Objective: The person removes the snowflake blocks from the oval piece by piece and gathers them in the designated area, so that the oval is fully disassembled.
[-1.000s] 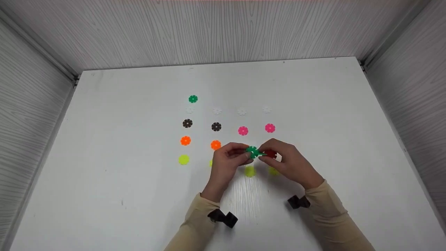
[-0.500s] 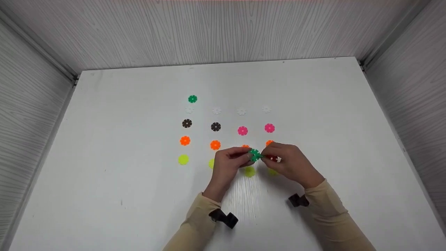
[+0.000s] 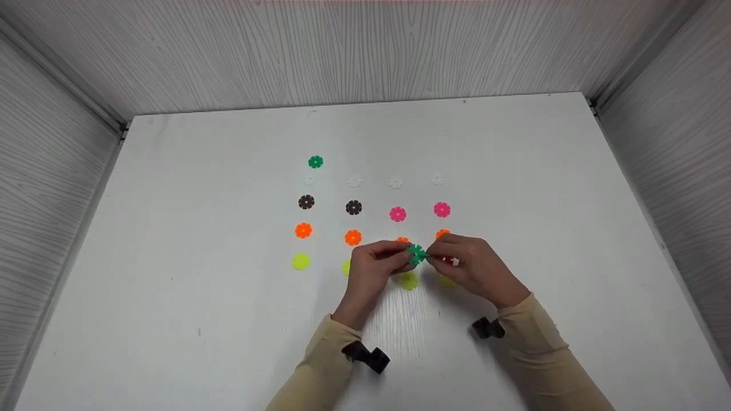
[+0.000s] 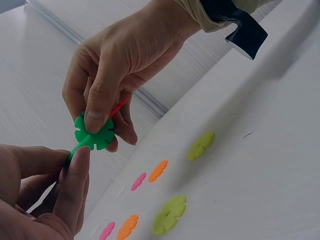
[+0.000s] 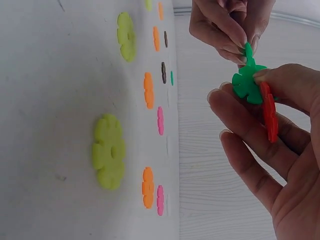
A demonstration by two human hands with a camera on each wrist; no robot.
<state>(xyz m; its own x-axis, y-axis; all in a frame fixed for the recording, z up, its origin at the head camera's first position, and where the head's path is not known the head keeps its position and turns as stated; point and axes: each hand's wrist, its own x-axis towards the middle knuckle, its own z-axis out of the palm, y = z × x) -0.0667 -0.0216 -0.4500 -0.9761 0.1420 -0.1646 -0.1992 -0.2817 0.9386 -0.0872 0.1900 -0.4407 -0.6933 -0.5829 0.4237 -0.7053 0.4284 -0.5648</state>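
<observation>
Both hands meet over the lower right of the disc rows in the head view. My left hand [image 3: 371, 271] pinches a notched green plastic disc [image 3: 416, 254] between thumb and fingers. My right hand [image 3: 477, 265] pinches a second green disc [image 5: 246, 85], its thumb on the disc's face. The two green discs stand crosswise, their edges meeting at the slots. A red notched disc [image 5: 270, 112] sits at an angle on the right-hand green disc, inside the curve of the right fingers. The fingers partly cover all three discs.
Loose notched discs lie in rows on the white table [image 3: 171, 228]: a green disc [image 3: 316, 162], several white ones, brown discs [image 3: 353, 207], pink discs [image 3: 397, 214], orange discs [image 3: 303, 230] and yellow-green discs [image 3: 301, 261]. Grained panels [image 3: 365, 51] enclose the back and sides.
The green discs have been drawn closer together, and the right hand has shifted slightly down, uncovering part of an orange disc. Over the last half second the hands barely move.
</observation>
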